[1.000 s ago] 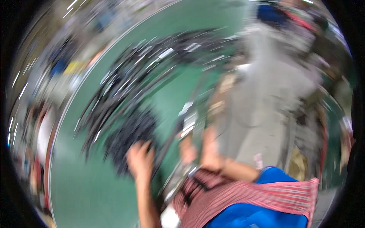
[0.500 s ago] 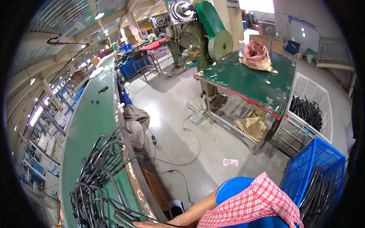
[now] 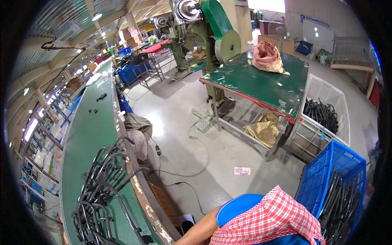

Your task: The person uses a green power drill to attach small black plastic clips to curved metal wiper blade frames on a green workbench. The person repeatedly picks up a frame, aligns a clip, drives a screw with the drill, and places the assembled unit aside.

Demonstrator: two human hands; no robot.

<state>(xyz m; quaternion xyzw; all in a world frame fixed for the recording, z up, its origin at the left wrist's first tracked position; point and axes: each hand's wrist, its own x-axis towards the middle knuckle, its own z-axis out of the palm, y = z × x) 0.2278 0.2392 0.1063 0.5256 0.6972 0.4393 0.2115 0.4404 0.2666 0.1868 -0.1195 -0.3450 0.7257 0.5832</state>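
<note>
My right forearm [image 3: 196, 234] comes out of a blue short sleeve [image 3: 237, 207] and runs down to the left, past the bench's edge. Its hand lies below the lower edge of the picture, so its fingers and anything in them are hidden. Nearest to it is a tangled heap of bent black rods or tubes [image 3: 98, 185] on the green bench top [image 3: 87, 139]. One rod reaches down from the heap to a dark piece at its end [image 3: 145, 239]. My left hand is nowhere in the picture. Red-and-white checked cloth [image 3: 261, 222] covers part of my body.
On the right, a green table [image 3: 228, 79] carries an open sack [image 3: 267, 59]. Beyond it a white crate [image 3: 314, 143] and a blue crate [image 3: 314, 183] hold black rods. Cables [image 3: 183, 183] trail over the floor. A green machine [image 3: 226, 45] stands behind.
My right hand and the dark green, rounded thing at its fingers have dropped out of the picture, with the dark cord there. The whole view has shifted slightly; the rod heap looks rearranged at its near end.
</note>
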